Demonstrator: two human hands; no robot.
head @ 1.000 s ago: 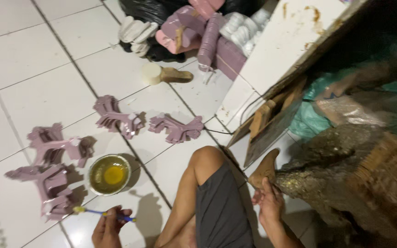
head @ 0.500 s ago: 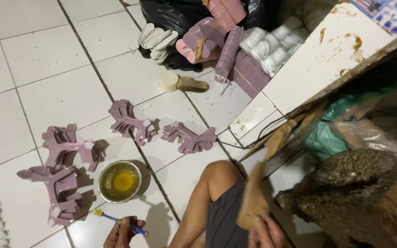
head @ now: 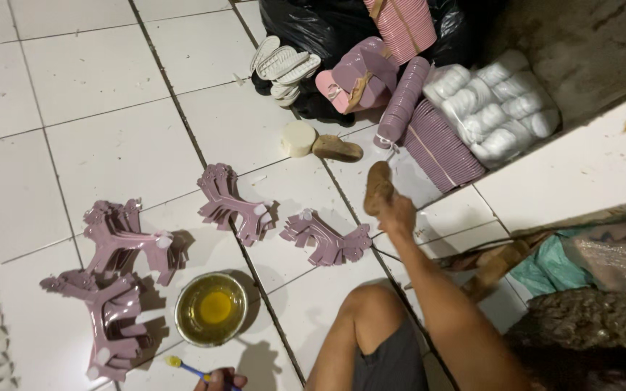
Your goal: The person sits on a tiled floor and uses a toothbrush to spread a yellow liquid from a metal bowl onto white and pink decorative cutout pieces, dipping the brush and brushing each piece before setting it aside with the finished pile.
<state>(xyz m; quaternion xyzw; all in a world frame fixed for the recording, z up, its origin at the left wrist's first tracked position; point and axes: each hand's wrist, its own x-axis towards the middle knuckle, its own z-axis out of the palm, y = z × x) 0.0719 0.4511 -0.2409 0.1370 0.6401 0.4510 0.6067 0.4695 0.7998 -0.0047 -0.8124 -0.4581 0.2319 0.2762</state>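
- Right hand (head: pixel 398 211) stretched forward over the white tiled floor (head: pixel 96 94), fingers closed around a brown shoe sole (head: pixel 379 187), held upright by its lower end so the top stands free of the tiles.
- Second brown sole (head: pixel 337 148) lying flat just ahead, beside a pale round block (head: pixel 298 137); both within an arm's reach.
- Left hand (head: pixel 220 379) barely in view at the bottom edge, pinching a small brush with a blue handle and yellow tip (head: pixel 185 368); fingers mostly cut off, grip otherwise hard to judge.
- Metal bowl of yellow liquid (head: pixel 211 308) set just above that brush, near enough for dipping without a stretch.
- Pink strap pieces in fanned groups: one (head: pixel 233 203) left of the raised sole, one (head: pixel 327 239) just below it near the bent knee (head: pixel 367 304), two more (head: pixel 128 239) (head: pixel 110 322) left of the bowl; laid apart from each other, likely to keep each batch separate.
- Stock gathered at the top against a black bag (head: pixel 306 29): white soles (head: pixel 284 65), stacked pink soles (head: pixel 400 25) and a bundle of white pieces (head: pixel 494 108), out of the working area.
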